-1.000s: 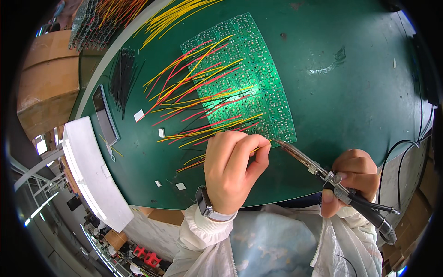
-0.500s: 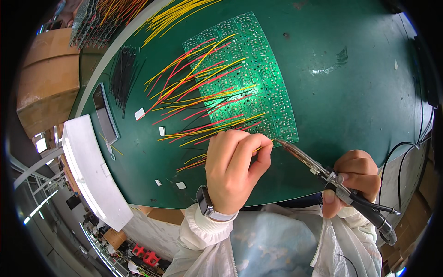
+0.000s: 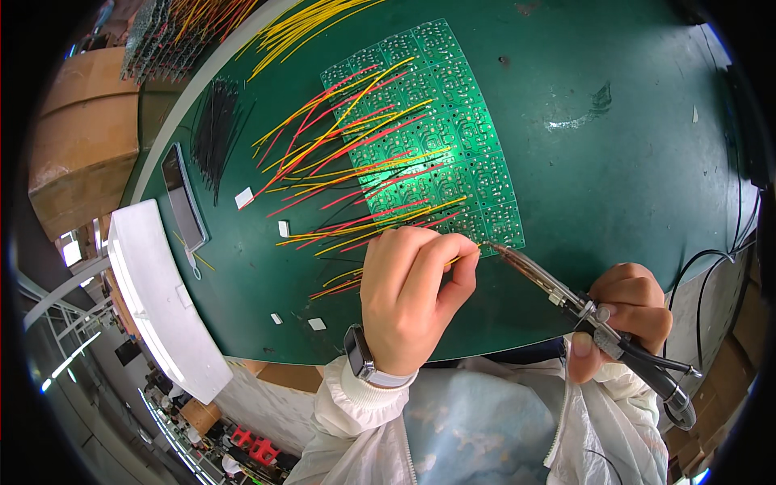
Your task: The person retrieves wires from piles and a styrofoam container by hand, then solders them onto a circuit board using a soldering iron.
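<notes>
A green circuit board panel (image 3: 478,133) lies on the green tabletop, with red, yellow and black wires (image 3: 356,137) fanning off its left side. At the panel's near edge, my left hand (image 3: 408,295) pinches a yellow wire (image 3: 453,261) between thumb and fingertips; the wire's end points right, at the board. My right hand (image 3: 626,311) grips a soldering iron (image 3: 558,293), whose tip comes in from the right, close to that wire end. Whether tip and wire touch is too small to tell. My left fingers cover part of the near wires.
Loose yellow wires (image 3: 311,28) lie at the far edge, black wires (image 3: 214,133) at the left. A phone (image 3: 184,198), a white lamp-like panel (image 3: 158,295) and small white blocks (image 3: 244,198) sit on the left. Cables (image 3: 702,259) hang on the right; cardboard boxes (image 3: 85,137) stand beyond the table.
The soldering iron and my right hand have shifted slightly to the right, its tip drawing a little away from the wire end. My left hand keeps its pinch in nearly the same place.
</notes>
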The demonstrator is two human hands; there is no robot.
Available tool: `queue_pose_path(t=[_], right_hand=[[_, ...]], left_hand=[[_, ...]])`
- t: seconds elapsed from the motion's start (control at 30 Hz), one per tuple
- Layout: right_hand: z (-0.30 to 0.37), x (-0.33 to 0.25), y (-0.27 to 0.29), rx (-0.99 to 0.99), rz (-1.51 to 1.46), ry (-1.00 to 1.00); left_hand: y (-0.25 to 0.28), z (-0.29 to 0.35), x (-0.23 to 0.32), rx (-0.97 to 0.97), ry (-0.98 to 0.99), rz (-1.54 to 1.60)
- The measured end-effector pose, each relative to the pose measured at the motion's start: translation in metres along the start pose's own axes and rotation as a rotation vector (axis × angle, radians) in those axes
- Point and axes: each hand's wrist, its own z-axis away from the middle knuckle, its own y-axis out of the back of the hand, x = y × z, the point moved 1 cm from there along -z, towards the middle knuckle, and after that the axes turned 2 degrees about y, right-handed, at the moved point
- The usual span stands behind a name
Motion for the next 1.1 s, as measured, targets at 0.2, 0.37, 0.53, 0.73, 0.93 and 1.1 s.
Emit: queue_pose_path(t=[0.2,0.37,0.53,0.73,0.93,1.1], right_hand=[[0.000,-0.001,0.000,-0.003,0.000,0.002],[-0.001,0.000,0.001,0.001,-0.002,0.020],[0.001,0.002,0.005,0.055,-0.032,0.058],[0.000,0.002,0.008,0.077,-0.042,0.070],[-0.003,0.002,0.005,0.026,-0.007,0.052],[-0.008,0.004,0.001,0.107,-0.028,0.115]], left_hand=[[0.000,0.001,0.000,0.001,0.000,0.003],[0.001,0.000,0.002,-0.003,-0.011,-0.007],[0.007,-0.001,0.007,-0.042,-0.005,-0.075],[0.035,-0.039,0.012,-0.114,-0.079,-0.093],[0.004,-0.174,0.009,-0.240,-0.563,-0.276],[-0.062,-0.235,0.016,-0.139,-0.671,-0.206]])
